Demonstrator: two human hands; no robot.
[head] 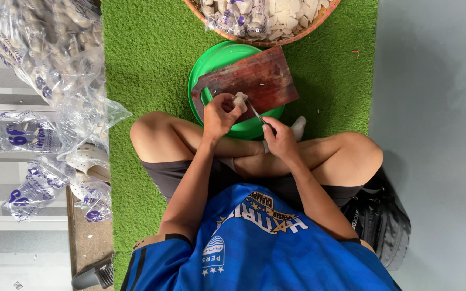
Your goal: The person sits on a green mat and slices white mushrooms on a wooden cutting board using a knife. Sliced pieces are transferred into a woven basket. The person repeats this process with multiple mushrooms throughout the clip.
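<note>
I sit cross-legged on green turf with a dark wooden cutting board resting across a green plastic basin in front of me. My left hand pinches a small pale food piece against the board's near edge. My right hand grips a knife, whose blade points up-left and touches that pale piece. Both hands hover close together above the basin's near rim.
A woven basket of pale cut pieces and bagged pieces stands beyond the basin. Clear printed plastic bags of pale pieces pile at the left, beside white sandals. A black bag lies at my right hip. Grey floor lies right.
</note>
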